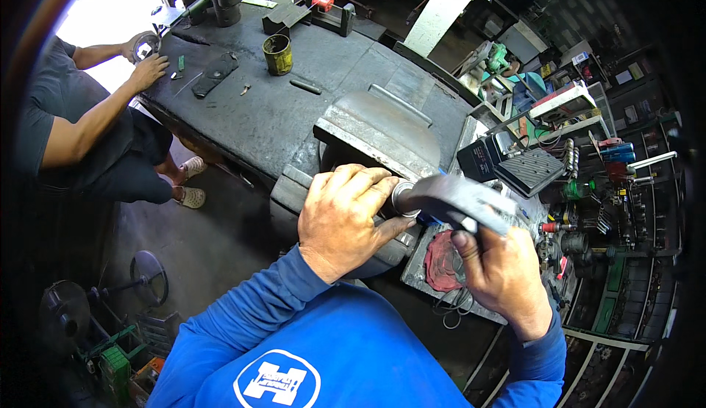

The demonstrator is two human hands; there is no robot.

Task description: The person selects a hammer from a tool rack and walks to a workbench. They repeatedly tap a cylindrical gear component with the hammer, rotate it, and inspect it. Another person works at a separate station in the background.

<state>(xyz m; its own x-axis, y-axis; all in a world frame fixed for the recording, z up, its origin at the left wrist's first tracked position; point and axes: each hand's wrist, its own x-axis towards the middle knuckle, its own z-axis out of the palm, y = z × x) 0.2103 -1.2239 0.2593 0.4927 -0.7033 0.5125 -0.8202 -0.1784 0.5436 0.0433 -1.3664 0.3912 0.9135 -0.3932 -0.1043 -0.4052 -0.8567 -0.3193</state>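
Observation:
A large bench vise (379, 142) stands at the edge of the dark worktop, directly ahead of me. My left hand (342, 220) lies over its jaws, thumb and fingers closed round a small round metal part (404, 204) with a bright rim. How that part sits against the jaws is hidden by my fingers. In my right hand (507, 272) is a hammer (452, 196), smeared by motion. Its head is over the round part; I cannot tell if they touch. A crumpled red rag (443, 262) lies near my right hand on a side surface.
A yellow, stained can (278, 55), a short dark rod (305, 86) and a black pouch (215, 75) are on the workbench (338, 59). At the far left, a seated person (88, 114) holds a round part. A black case (482, 159) and crowded tool shelves fill the right.

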